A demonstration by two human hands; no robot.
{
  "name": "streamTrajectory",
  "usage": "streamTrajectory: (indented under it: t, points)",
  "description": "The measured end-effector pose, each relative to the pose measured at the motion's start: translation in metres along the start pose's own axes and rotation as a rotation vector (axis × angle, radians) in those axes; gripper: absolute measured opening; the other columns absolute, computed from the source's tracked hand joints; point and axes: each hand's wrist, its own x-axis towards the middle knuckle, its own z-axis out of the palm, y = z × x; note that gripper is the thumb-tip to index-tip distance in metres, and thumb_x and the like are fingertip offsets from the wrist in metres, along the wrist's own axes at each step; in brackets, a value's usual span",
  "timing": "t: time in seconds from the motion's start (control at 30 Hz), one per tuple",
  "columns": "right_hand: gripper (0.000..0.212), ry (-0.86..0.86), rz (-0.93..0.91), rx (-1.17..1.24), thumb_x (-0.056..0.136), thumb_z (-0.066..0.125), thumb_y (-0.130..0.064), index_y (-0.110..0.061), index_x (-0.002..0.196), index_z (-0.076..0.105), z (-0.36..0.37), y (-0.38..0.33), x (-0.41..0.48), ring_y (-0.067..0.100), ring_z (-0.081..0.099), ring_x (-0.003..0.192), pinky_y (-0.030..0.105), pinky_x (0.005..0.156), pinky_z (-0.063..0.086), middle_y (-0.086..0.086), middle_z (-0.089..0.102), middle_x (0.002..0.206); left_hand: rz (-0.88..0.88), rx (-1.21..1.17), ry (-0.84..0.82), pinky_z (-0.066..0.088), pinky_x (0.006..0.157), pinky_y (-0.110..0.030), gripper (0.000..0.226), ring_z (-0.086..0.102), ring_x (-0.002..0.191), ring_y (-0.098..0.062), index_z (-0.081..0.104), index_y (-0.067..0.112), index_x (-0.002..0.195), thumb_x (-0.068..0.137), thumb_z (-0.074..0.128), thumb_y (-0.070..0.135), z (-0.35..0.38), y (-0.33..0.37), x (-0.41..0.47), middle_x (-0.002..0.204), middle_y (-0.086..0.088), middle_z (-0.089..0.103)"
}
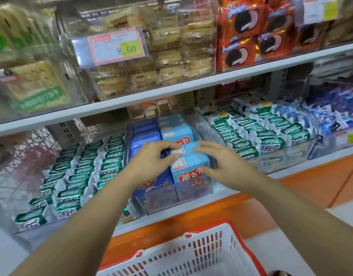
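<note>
A light blue snack box (pixel 189 151) lies on top of a row of similar light blue boxes (pixel 188 172) in a clear plastic bin (pixel 171 198) on the lower shelf. My left hand (pixel 151 160) pinches the left end of the top box between thumb and forefinger. My right hand (pixel 221 162) lies with straight fingers against the right side of that box, its thumb on the box below. Dark blue boxes (pixel 143 140) fill the left half of the same bin.
Green-and-white wrapped packets fill the clear bins to the left (pixel 76 182) and right (pixel 261 132). Above the white shelf edge (pixel 171 92) sit cracker packs with a price tag (pixel 117 47) and red cookie packs (pixel 249 30). A red-and-white shopping basket (pixel 201 253) is below my arms.
</note>
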Motion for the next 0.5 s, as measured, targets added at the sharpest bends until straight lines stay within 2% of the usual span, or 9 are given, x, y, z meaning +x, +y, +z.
streamTrajectory:
  t: [0.13, 0.23, 0.37, 0.5]
  points:
    - [0.057, -0.010, -0.002, -0.038, 0.091, 0.062, -0.025, -0.022, 0.143, 0.039, 0.004, 0.002, 0.004, 0.010, 0.033, 0.137, 0.027, 0.111, 0.029, -0.009, 0.029, 0.153, -0.017, 0.000, -0.010, 0.039, 0.081, -0.003, 0.022, 0.059, 0.102, -0.001, 0.069, 0.021, 0.112, 0.092, 0.061, 0.027, -0.013, -0.004, 0.005, 0.111, 0.011, 0.067]
    - [0.057, 0.002, -0.011, -0.046, 0.091, 0.061, -0.026, -0.023, 0.144, 0.038, 0.006, 0.004, 0.003, 0.010, 0.033, 0.137, 0.029, 0.112, 0.030, -0.011, 0.030, 0.153, -0.069, 0.003, 0.084, 0.046, 0.082, -0.022, 0.024, 0.062, 0.102, -0.009, 0.066, 0.025, 0.116, 0.094, 0.058, 0.028, -0.020, -0.009, 0.017, 0.114, 0.011, 0.066]
    - [0.056, 0.015, -0.016, 0.004, 0.091, 0.062, -0.026, -0.024, 0.142, 0.041, 0.006, 0.007, 0.004, 0.004, 0.032, 0.136, 0.028, 0.111, 0.030, -0.013, 0.032, 0.151, -0.103, 0.060, 0.097, 0.033, 0.086, -0.014, 0.036, 0.048, 0.107, -0.001, 0.058, 0.017, 0.129, 0.094, 0.058, 0.025, -0.021, -0.012, 0.040, 0.129, 0.004, 0.060]
    - [0.055, 0.020, -0.021, 0.031, 0.090, 0.063, -0.025, -0.025, 0.141, 0.043, 0.006, 0.009, 0.004, 0.002, 0.032, 0.135, 0.027, 0.112, 0.031, -0.014, 0.035, 0.149, -0.119, 0.160, -0.024, 0.037, 0.092, -0.019, 0.040, 0.053, 0.119, -0.014, 0.057, 0.016, 0.131, 0.092, 0.062, 0.024, -0.014, -0.016, 0.058, 0.134, -0.001, 0.058]
